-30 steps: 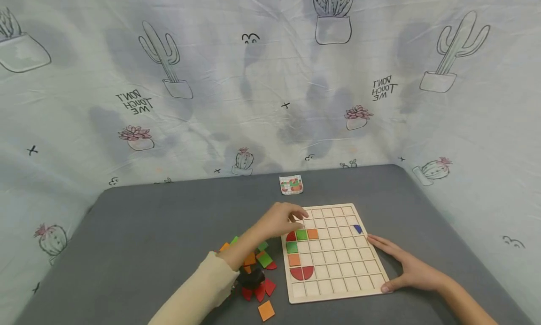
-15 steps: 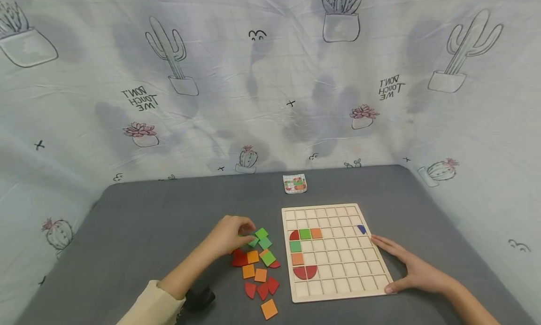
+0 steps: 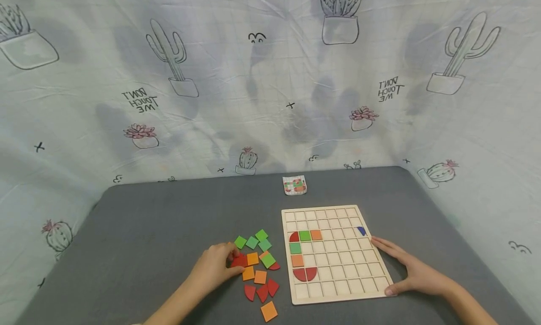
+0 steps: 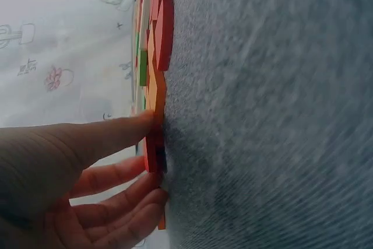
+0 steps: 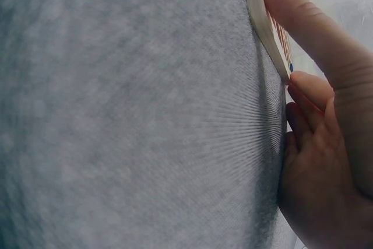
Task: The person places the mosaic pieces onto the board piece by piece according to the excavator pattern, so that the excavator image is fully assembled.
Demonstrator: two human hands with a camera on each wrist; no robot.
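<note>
My left hand (image 3: 211,267) is at the left side of the loose pieces, its thumb and fingers around a red piece (image 3: 239,260). In the left wrist view, the red piece (image 4: 150,151) lies between the thumb tip and the index finger, low at the grey surface. My right hand (image 3: 412,271) rests along the right edge of a wooden grid board (image 3: 338,271), thumb at its near corner and fingers extended along the side. Red quarter-circles (image 3: 305,274), green squares (image 3: 305,236) and orange squares (image 3: 297,260) sit in the board's left cells.
Several green tiles (image 3: 252,242), orange tiles (image 3: 260,277) and red wedges (image 3: 262,293) lie left of the board. A small blue piece (image 3: 361,231) sits near the board's right edge. A printed pattern card (image 3: 294,185) lies behind it. Patterned cloth (image 3: 270,81) hangs at the back.
My left hand has left the board's upper left, moved to the green tiles, then come nearer to the red piece. My right hand has stayed at the board's edge.
</note>
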